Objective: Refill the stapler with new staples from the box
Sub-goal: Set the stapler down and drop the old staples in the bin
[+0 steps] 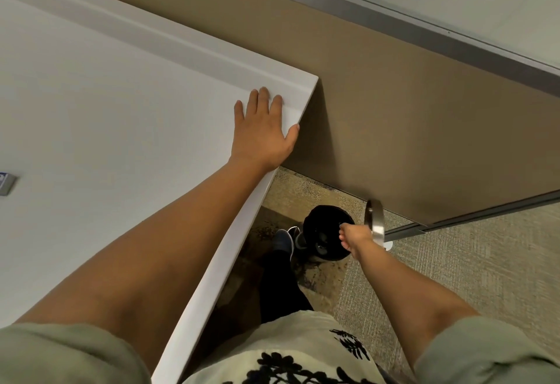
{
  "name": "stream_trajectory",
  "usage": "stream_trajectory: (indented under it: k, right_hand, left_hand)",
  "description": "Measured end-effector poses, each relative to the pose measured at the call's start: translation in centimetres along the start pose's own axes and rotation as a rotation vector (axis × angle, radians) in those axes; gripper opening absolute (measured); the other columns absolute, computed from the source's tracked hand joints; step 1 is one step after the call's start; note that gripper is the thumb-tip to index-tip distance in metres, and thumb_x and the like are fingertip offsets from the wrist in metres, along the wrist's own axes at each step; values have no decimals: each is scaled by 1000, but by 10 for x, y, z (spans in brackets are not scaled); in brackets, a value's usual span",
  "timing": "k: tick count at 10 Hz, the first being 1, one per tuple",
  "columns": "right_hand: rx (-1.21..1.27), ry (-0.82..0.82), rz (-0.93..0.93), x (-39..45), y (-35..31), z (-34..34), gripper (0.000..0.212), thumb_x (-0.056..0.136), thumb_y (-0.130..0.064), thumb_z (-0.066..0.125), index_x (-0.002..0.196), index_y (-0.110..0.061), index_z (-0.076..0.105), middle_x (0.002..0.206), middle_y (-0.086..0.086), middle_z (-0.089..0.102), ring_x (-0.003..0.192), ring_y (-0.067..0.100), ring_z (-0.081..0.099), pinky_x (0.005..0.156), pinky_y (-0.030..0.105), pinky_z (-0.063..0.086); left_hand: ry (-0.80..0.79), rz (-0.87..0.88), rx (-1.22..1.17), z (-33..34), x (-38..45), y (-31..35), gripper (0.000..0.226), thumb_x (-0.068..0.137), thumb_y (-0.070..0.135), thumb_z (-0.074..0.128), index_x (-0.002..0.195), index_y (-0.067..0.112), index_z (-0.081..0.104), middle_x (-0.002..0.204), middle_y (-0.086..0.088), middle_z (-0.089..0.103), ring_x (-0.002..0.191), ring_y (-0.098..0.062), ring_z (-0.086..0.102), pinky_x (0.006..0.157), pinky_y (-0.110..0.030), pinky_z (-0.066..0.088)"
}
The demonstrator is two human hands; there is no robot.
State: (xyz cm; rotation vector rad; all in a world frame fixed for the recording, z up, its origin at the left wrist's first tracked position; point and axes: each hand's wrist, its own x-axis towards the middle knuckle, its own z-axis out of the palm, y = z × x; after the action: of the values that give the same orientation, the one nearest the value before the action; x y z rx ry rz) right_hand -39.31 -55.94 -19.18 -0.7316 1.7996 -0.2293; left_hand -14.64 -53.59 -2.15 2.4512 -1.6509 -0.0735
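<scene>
Green sleeves (60,353) and a patterned shirt (281,356) fill the bottom edge. The white worktop (106,110) runs along the left; a small grey object (6,183) at its left edge is cut off, and whether it is the stapler cannot be told. A black bin (321,232) stands on the carpet (454,262) beside a brown door (409,126). The left hand (262,132) lies flat and spread on the worktop's corner. The right hand (356,236) reaches down over the bin, fingers curled; what it pinches cannot be told.

I see a big white table (91,95) with a raised edge. Behind it stands a brown wall (394,110) with a grey metal strip (424,41) on top. The floor is greenish carpet (454,268). A black bin (321,232) sits on it.
</scene>
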Motion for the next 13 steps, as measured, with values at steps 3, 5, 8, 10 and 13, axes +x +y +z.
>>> stream_trajectory:
  k: [3, 5, 8, 10, 13]
  right_hand:
    - [122, 50, 100, 21, -5, -14, 26, 92, -10, 52, 66, -9, 50, 61, 3, 50, 54, 10, 45, 50, 20, 38]
    - [230, 101, 101, 24, -11, -21, 14, 91, -6, 54, 76, -4, 54, 65, 4, 52, 58, 9, 48, 46, 16, 42]
    - [175, 34, -16, 24, -15, -30, 22, 90, -6, 49, 69, -14, 49, 33, -8, 56, 59, 11, 51, 34, 12, 44]
    - [258, 95, 10, 14, -29, -15, 3, 90, -3, 53, 91, -4, 56, 67, 6, 54, 60, 10, 51, 55, 19, 43]
    - [438, 267, -406, -78, -99, 1, 28, 85, -10, 55, 58, -16, 47, 75, 9, 57, 62, 19, 48, 49, 22, 33]
  left_hand:
    - [18, -2, 12, 5, 2, -1, 66, 90, 55, 28, 144, 18, 27, 156, -12, 20, 146, -32, 14, 116, -51, 10]
    - [17, -10, 9, 7, 3, -1, 66, 90, 56, 29, 144, 19, 27, 157, -11, 20, 146, -32, 13, 117, -50, 9]
    - [19, -6, 6, 6, 2, -1, 65, 90, 55, 29, 144, 18, 27, 156, -12, 21, 145, -31, 14, 117, -50, 10]
    - [23, -6, -19, 5, -1, -2, 64, 92, 54, 28, 144, 17, 29, 156, -12, 22, 146, -31, 15, 117, -49, 11]
    - [127, 72, -113, -14, -51, -24, 40, 92, 35, 40, 115, 8, 57, 126, -11, 57, 117, -27, 49, 97, -37, 39]
